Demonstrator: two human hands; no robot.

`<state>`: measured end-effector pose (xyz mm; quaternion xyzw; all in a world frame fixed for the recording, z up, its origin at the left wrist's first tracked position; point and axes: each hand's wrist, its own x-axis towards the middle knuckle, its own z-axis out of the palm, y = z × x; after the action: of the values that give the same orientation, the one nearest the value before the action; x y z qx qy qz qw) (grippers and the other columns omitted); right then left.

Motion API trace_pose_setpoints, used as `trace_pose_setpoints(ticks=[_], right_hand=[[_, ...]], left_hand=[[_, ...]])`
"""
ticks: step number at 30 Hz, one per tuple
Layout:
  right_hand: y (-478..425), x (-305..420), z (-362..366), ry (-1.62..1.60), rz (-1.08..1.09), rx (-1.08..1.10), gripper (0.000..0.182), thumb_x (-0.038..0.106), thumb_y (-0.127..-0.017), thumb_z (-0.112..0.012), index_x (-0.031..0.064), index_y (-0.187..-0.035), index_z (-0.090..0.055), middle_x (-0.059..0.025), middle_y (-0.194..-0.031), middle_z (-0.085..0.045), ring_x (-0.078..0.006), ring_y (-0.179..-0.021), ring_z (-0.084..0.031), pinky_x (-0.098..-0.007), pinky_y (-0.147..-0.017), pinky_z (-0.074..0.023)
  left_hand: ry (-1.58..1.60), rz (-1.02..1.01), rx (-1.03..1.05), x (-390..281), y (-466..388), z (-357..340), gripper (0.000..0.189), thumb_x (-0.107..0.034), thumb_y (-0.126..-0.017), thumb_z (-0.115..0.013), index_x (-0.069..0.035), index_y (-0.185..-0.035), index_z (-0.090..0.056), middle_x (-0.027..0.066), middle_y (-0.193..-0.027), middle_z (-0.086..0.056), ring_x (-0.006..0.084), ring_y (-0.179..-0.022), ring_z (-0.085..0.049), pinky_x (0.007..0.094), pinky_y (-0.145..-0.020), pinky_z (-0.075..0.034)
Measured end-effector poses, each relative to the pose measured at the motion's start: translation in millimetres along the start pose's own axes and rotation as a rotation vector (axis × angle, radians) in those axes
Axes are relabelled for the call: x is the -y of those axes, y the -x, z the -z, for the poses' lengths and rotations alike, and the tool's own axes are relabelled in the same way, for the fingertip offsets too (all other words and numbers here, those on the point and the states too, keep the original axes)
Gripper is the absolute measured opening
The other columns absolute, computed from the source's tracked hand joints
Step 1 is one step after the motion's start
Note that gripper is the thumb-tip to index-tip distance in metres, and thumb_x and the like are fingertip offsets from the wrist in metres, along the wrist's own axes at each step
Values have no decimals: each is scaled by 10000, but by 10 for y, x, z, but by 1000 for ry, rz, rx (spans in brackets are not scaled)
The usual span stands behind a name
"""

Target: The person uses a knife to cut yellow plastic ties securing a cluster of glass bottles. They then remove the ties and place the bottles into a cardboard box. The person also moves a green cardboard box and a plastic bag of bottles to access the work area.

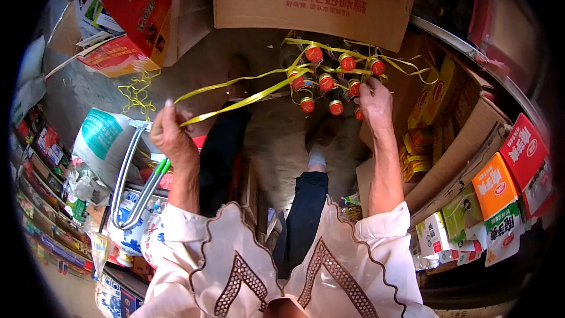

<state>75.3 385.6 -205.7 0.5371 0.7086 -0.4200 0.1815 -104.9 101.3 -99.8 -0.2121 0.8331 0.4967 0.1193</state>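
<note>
A cluster of several dark bottles with red caps [326, 82] stands on the floor before me, with yellow plastic strapping running around and between the necks. My left hand [173, 134] is closed on a yellow strap [247, 99], whose two lengths stretch taut from it to the bottles. At the right edge of the cluster, my right hand [375, 101] has its fingers at a bottle neck beside a cap. Whether they pinch the strap or the bottle is hidden. Loose yellow strap ends [415, 68] curl out to the right of the bottles.
Behind the bottles stands a large cardboard carton [318, 2] with printing. A red box [141, 13] is at the far left, with tangled yellow strapping [139, 95] below it. A white sack [101, 137] lies at left. Open cartons [459, 154] and snack packets [494, 181] line the right.
</note>
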Motion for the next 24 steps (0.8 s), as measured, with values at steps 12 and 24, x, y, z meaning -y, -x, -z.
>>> trace_pose_setpoints(ticks=[12,24], right_hand=[[154,148,498,-232,-81,306,211,193,-808,-588,-7,-739,-601,-11,-565,-512,-57,-524,-479,-249,-458,-369],[813,607,961,39,325,-109,189,104,-846,-463,38,-1002,-546,-102,-725,-581,-238,-617,-590,-326,-530,-459]], left_hand=[[-321,-21,162,-753,150,1325,395,-270,-894,-542,-78,-554,-486,-7,-491,-446,54,-413,-376,217,-390,-267],[-505,-110,600,-846,819,1434,296,-128,-897,-521,-12,-629,-475,17,-561,-490,95,-513,-457,254,-489,-363]])
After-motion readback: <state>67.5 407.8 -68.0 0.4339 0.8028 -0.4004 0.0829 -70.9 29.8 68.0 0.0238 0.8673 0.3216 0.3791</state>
